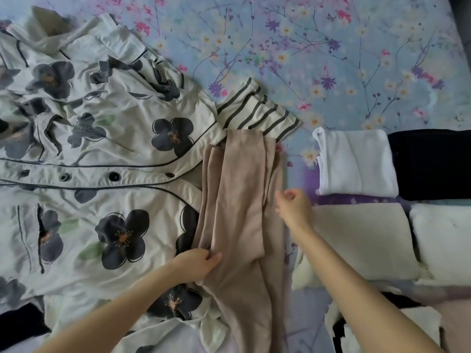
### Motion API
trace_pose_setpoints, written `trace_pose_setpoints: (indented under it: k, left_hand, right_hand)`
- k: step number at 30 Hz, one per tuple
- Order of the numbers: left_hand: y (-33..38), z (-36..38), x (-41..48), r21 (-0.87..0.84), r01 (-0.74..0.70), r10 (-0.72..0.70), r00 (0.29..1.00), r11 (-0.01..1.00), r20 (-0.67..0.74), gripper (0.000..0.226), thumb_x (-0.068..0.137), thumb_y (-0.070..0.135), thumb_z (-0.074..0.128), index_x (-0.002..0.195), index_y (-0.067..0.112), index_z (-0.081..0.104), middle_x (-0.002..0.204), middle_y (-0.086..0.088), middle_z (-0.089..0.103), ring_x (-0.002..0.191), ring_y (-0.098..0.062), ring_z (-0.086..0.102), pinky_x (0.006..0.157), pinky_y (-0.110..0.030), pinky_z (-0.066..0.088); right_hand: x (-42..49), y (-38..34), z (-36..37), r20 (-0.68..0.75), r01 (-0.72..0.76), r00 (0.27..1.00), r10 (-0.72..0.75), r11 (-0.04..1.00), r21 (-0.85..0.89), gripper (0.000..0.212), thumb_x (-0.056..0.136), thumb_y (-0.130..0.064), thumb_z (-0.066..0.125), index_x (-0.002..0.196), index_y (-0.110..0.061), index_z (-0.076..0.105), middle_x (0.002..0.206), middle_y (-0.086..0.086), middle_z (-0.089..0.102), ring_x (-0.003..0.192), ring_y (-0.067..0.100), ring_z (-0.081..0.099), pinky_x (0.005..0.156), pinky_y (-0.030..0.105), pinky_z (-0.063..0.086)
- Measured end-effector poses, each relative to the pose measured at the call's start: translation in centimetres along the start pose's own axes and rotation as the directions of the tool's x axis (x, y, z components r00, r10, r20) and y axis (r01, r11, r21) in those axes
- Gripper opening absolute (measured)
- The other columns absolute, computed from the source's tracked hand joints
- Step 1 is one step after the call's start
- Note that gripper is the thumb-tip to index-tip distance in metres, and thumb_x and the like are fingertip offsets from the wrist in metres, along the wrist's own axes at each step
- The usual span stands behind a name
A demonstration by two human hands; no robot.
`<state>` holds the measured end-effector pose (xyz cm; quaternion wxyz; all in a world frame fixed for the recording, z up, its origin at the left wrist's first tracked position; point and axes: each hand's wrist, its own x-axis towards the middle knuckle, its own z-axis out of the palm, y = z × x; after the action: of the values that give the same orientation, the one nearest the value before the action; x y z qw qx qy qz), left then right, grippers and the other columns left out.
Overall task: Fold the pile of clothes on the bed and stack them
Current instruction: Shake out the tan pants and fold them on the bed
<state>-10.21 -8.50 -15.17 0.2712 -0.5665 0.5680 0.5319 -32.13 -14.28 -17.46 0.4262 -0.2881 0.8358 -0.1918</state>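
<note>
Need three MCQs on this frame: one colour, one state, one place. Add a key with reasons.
1. The floral shirt's flowers are: A red, B dark grey, C yellow.
2. The left hand: A rests open, B grips the floral shirt, C has its grip on the beige garment.
3. The folded white garment lies: A right of the beige garment, B on the floral shirt, C under the left hand.
Key: B, dark petals on cream cloth; C, the fingers curl round the beige edge; A, it sits on the sheet past that garment's right side.
</note>
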Motion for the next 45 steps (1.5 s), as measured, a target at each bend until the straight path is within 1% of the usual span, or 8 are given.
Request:
trace_pose_setpoints:
  k: [11,18,21,24,30,35,40,45]
  left_hand:
    - [-1.2,3.1,-2.3,0.132,0.006,0.044,0.928,0.991,-0.369,0.051,0.090,0.042,0.056,0.124,0.009,0.039,0.108,-0.008,0.064,0.098,-0.027,0.062,0.078,-0.035,0.047]
    - [-2.4,6.2,-3.1,0.503,-0.038,0.378,0.709,0.863,-0.595,0.079,0.065,0.025,0.077,0.133,0.009,0.040,0.081,-0.013,0.064,0.073,-0.033,0.060,0.069,-0.038,0.045]
    - [-3.0,8.7,-3.6,0.851,-0.115,0.770,0.501,0.512,-0.396,0.061,0.063,0.007,0.064,0.123,0.015,0.056,0.105,-0.019,0.061,0.095,-0.039,0.059,0.091,-0.049,0.038]
    - [-3.5,11.4,-3.2,0.954,-0.243,0.856,0.515,0.178,-0.029,0.054,0.063,0.014,0.060,0.116,0.012,0.066,0.121,-0.011,0.064,0.114,-0.031,0.060,0.108,-0.045,0.036]
    - [-2.1,13.7,-0.5,0.949,-0.122,0.755,0.638,0.292,-0.150,0.069,0.062,0.026,0.066,0.127,0.014,0.045,0.113,-0.013,0.066,0.103,-0.035,0.064,0.075,-0.039,0.055]
    - [-2.2,15.1,-0.9,0.931,-0.105,0.725,0.659,0.350,-0.198,0.071,0.075,0.032,0.067,0.141,0.027,0.042,0.128,-0.018,0.058,0.115,-0.041,0.057,0.087,-0.044,0.053]
    - [-2.2,16.2,-5.7,0.860,-0.367,0.878,0.446,0.356,-0.173,0.047,0.077,0.036,0.059,0.122,0.023,0.057,0.113,-0.002,0.069,0.097,-0.020,0.067,0.075,-0.028,0.057]
    - [-2.5,20.9,-11.8,0.257,-0.553,0.572,0.820,0.793,0.002,0.059,0.079,0.064,0.029,0.091,0.017,0.062,0.088,0.000,0.065,0.084,-0.020,0.058,0.076,-0.032,0.045]
  right_hand:
    - [-13.3,11.3,0.9,0.569,-0.484,0.766,0.300,0.852,0.201,0.010,0.082,-0.014,0.074,0.088,-0.006,0.073,0.082,0.005,0.075,0.077,0.019,0.071,0.065,0.025,0.056]
    - [-13.4,15.6,-0.4,0.570,0.154,0.821,0.005,0.961,-0.231,0.050,0.085,-0.030,0.068,0.045,-0.021,0.041,0.040,-0.008,0.036,0.047,0.012,0.037,0.053,0.031,0.025]
    - [-14.4,17.8,-2.2,0.449,0.569,0.806,-0.384,0.712,-0.412,0.010,0.082,-0.017,0.061,0.076,-0.015,0.069,0.076,0.001,0.065,0.072,0.022,0.063,0.060,0.030,0.047]
    - [-14.6,20.4,-2.9,0.535,0.813,0.541,-0.649,0.240,-0.530,0.054,0.041,-0.008,0.078,0.094,-0.013,0.073,0.109,0.008,0.069,0.099,0.028,0.067,0.081,0.036,0.056]
    - [-12.4,23.0,-1.7,0.655,0.808,0.368,-0.660,-0.122,-0.577,0.034,0.078,-0.020,0.048,0.101,-0.023,0.073,0.128,0.011,0.062,0.117,0.028,0.059,0.103,0.051,0.030]
    - [-11.9,22.3,-3.0,0.561,0.896,0.241,-0.792,-0.040,-0.442,0.036,0.079,-0.012,0.040,0.085,-0.017,0.074,0.115,0.006,0.069,0.108,0.025,0.066,0.099,0.052,0.041]
    - [-15.8,22.0,-7.9,0.672,0.948,0.317,-0.669,0.199,-0.250,0.040,0.063,0.002,0.047,0.092,-0.013,0.071,0.102,0.000,0.073,0.107,0.021,0.065,0.107,0.055,0.030]
    - [-20.7,23.4,-11.7,0.834,0.639,0.466,-0.295,0.765,-0.087,0.022,0.086,-0.013,0.048,0.094,-0.014,0.069,0.087,-0.003,0.071,0.091,0.010,0.063,0.088,0.034,0.046]
